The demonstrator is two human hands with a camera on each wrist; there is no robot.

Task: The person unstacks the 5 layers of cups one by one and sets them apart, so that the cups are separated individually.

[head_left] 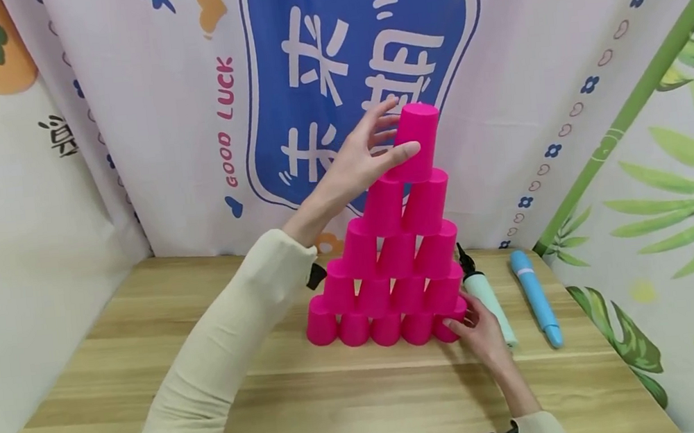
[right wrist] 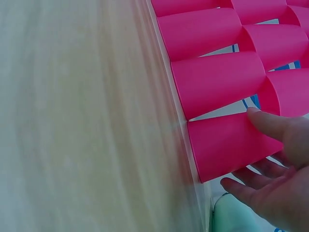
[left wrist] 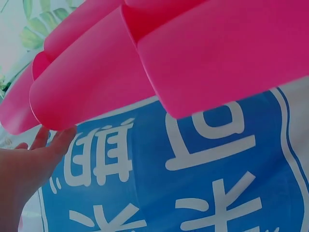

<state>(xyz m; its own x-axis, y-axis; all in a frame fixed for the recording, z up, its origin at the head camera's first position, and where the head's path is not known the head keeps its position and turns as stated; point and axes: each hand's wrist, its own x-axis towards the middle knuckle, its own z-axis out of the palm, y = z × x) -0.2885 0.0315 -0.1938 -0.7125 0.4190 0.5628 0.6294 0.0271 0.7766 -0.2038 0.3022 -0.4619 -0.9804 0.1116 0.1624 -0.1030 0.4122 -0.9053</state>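
Pink cups stand upside down in a tapering stack of several rows, with a single cup at the top. My left hand reaches to that top cup from the left, its fingers spread and its thumb overlapping the cup's front. In the left wrist view, fingertips are right at the edge of a cup. Low down, my right hand holds the cup at the right end of the bottom row, with the thumb on one side and the fingers round the other.
Just right of the stack, a pale green cylinder with a black end lies on the wooden table. Farther right is a blue tube. A small black object lies behind the stack's left side. A printed curtain hangs behind.
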